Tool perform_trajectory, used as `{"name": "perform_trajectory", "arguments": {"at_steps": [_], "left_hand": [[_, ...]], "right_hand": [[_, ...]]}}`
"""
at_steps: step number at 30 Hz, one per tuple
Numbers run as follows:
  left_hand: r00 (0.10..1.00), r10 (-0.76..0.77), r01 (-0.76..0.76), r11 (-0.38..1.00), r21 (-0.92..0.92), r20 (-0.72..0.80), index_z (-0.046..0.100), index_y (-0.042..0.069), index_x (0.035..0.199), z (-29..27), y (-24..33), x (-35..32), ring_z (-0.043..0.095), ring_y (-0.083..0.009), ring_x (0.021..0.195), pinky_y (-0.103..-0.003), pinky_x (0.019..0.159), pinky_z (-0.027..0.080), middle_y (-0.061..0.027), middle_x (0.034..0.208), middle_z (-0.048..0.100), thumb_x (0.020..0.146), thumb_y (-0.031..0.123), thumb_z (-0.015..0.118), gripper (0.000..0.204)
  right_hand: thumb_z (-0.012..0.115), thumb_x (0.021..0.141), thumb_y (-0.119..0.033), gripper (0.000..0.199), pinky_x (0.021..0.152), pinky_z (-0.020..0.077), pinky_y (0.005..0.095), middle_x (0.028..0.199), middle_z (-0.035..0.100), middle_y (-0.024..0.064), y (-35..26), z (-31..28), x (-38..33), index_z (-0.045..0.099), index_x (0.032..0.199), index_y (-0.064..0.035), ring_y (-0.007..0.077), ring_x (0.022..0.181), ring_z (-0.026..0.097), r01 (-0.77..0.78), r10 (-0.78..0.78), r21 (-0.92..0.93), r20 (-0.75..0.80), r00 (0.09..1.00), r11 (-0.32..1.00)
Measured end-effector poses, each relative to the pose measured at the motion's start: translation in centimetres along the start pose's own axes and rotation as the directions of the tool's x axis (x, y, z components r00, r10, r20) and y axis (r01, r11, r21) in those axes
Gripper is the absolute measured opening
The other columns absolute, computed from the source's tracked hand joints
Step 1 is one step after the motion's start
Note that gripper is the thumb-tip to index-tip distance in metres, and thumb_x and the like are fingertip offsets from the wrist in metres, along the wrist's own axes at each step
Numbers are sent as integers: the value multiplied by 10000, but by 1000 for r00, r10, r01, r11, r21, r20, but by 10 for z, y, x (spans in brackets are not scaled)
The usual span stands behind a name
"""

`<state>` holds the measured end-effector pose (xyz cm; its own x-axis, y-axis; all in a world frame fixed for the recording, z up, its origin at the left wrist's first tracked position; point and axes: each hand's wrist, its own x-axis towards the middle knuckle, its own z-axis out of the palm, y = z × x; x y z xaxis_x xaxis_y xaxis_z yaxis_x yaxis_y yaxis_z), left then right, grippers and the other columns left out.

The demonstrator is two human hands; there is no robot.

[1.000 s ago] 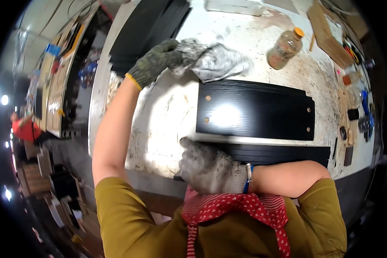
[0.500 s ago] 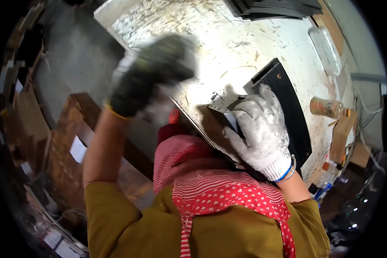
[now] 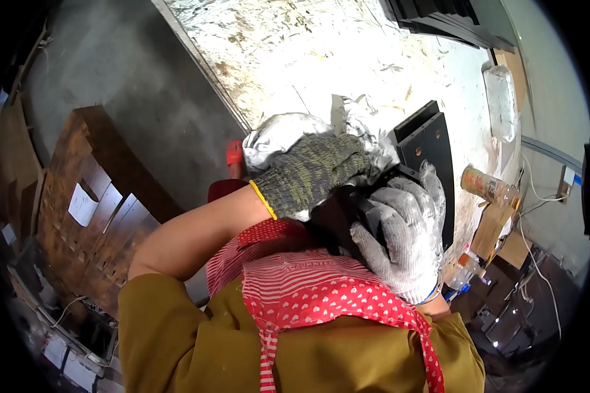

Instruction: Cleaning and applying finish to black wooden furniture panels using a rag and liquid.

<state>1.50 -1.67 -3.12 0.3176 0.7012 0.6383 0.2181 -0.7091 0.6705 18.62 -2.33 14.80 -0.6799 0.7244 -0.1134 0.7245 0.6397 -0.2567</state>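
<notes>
In the head view, the right hand [image 3: 403, 239] in a white knit glove is gripping the near end of a black panel [image 3: 429, 147], whose long axis is running toward one o'clock over the workbench [image 3: 321, 59]. The left hand [image 3: 311, 173], in a dark glove, is pressing a crumpled grey rag [image 3: 278, 134] at the panel's nine-o'clock edge, fingers closed on it.

Our work clothes, seen from above

We wear an olive-mustard shirt under a red-and-white apron, striped and dotted with small hearts; our left hand [image 3: 314, 173] has a dark green knit glove with a yellow cuff, our right hand [image 3: 400, 239] a grey-white one edged blue.
</notes>
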Motion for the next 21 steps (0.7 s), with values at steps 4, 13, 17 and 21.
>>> {"name": "perform_trajectory", "arguments": {"at_steps": [4, 13, 17, 21], "left_hand": [[826, -500, 357, 107, -928, 260, 496, 64, 1433, -46, -13, -24, 609, -226, 1183, -334, 982, 513, -111, 1368, 583, 1026, 219, 512, 436], [721, -651, 681, 729, 72, -237, 559, 18, 1357, -136, -14, -44, 556, -222, 1262, -344, 1092, 437, -111, 1365, 579, 1032, 136, 446, 364], [833, -528, 374, 318, -871, 165, 375, 26, 1478, -31, 7, -75, 518, -228, 1307, -317, 1029, 531, -139, 1497, 442, 1033, 190, 495, 490], [896, -330, 381, 915, -130, 298, 567, 15, 1356, -14, 31, 4, 614, -221, 1173, -324, 1014, 499, -115, 1319, 616, 1000, 107, 554, 368]], "right_hand": [[789, 693, -190, 364, 1114, 286, 642, 1036, 638, 112, 8, 1, 3, 663, 1001, -42, 368, 1064, 597, 9, -10, 85, 0, 1000, 996], [818, 639, -206, 399, 1113, 304, 645, 1018, 659, 121, 4, -2, 4, 678, 975, -41, 380, 1064, 608, -13, 11, 70, 28, 1000, 997], [817, 663, -206, 368, 1094, 323, 642, 1018, 647, 116, -1, -3, 4, 689, 963, -38, 360, 1058, 605, 6, -8, 46, 35, 999, 999], [795, 677, -173, 344, 1093, 318, 624, 1023, 650, 118, 0, -1, -1, 691, 981, -51, 372, 1063, 602, 5, -7, 81, 23, 1000, 997]]}}
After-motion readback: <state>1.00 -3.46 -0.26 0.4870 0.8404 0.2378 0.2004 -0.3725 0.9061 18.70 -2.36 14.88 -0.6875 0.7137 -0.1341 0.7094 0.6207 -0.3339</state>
